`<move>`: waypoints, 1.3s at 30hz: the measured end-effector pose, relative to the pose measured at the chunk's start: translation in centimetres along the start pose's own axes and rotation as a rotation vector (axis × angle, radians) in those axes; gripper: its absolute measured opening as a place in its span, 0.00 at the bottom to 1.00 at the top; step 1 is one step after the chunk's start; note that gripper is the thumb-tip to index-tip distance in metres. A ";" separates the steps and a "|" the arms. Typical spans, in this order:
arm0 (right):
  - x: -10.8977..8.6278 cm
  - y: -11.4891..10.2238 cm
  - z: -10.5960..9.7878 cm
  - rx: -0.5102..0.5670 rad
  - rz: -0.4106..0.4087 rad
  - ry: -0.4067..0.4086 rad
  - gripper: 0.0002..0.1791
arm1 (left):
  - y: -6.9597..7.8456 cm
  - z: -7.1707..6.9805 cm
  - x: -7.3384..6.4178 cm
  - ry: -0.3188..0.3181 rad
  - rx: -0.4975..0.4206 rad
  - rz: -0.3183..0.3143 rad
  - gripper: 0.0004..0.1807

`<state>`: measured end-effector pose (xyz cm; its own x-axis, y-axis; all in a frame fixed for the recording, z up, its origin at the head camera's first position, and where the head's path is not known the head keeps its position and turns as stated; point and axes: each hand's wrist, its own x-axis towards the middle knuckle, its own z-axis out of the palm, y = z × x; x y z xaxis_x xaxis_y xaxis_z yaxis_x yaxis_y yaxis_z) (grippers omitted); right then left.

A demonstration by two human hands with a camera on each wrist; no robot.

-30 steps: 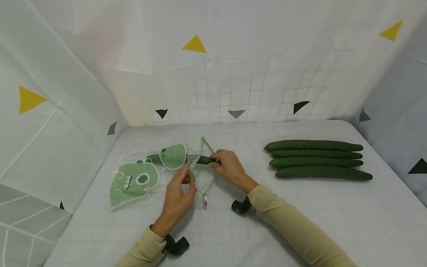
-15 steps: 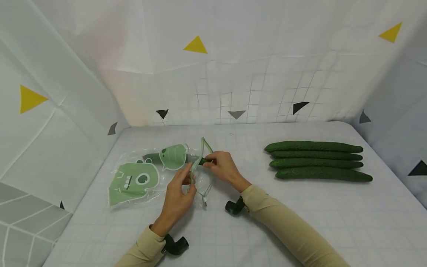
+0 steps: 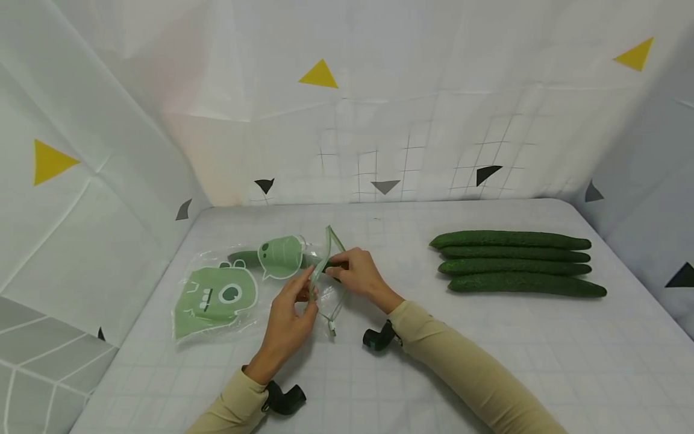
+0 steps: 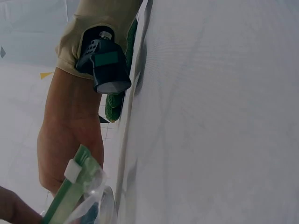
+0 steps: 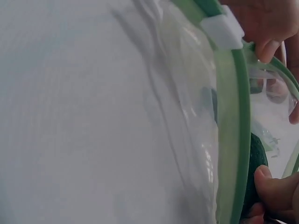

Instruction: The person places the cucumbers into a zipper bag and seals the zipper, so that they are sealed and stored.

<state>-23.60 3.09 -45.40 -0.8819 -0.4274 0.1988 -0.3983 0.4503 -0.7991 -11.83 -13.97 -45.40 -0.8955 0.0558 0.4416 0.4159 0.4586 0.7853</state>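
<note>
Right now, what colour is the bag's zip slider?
White; the slider shows best in the right wrist view.

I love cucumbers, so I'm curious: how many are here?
5. Four cucumbers lie side by side on the table at the person's right; the fifth cucumber is mostly inside the clear bag, its end in the right hand. No others show.

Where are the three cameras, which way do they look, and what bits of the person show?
Head: worn on the head, looking forward and down at the bag and four cucumbers; the left hand, right hand and sleeves show.
Left wrist: worn there, looking across at the right hand and its sleeve; some of the left hand shows too.
Right wrist: worn there, looking at the bag's green rim; parts of both hands show.
The wrist views share the bag's white slider.
</note>
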 end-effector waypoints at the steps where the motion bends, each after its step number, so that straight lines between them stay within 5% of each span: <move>1: 0.1 0.0 0.1 0.008 0.004 0.001 0.12 | 0.0 0.0 0.0 0.000 -0.004 -0.002 0.34; 15: 1.1 0.0 1.3 -0.122 -0.116 0.087 0.06 | 0.0 0.1 -0.1 -0.010 -0.012 0.019 0.35; 22: 1.4 0.5 1.4 -0.269 -0.099 0.039 0.02 | 0.0 0.2 -0.1 0.009 -0.009 0.012 0.35; 27: 0.7 0.2 0.5 -0.316 -0.107 0.030 0.09 | 0.1 0.2 0.0 0.031 0.008 0.022 0.33; 34: -0.4 0.4 -0.2 -0.417 -0.084 -0.020 0.01 | 0.3 0.2 0.0 0.041 0.020 0.020 0.35; 39: -0.7 0.8 -0.3 -0.420 -0.130 -0.008 0.09 | 0.4 0.3 -0.1 0.032 0.030 0.010 0.36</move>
<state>-23.37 4.02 -46.04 -0.8165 -0.5069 0.2765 -0.5751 0.6714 -0.4675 -11.61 -13.53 -45.22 -0.8856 0.0324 0.4633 0.4194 0.4845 0.7677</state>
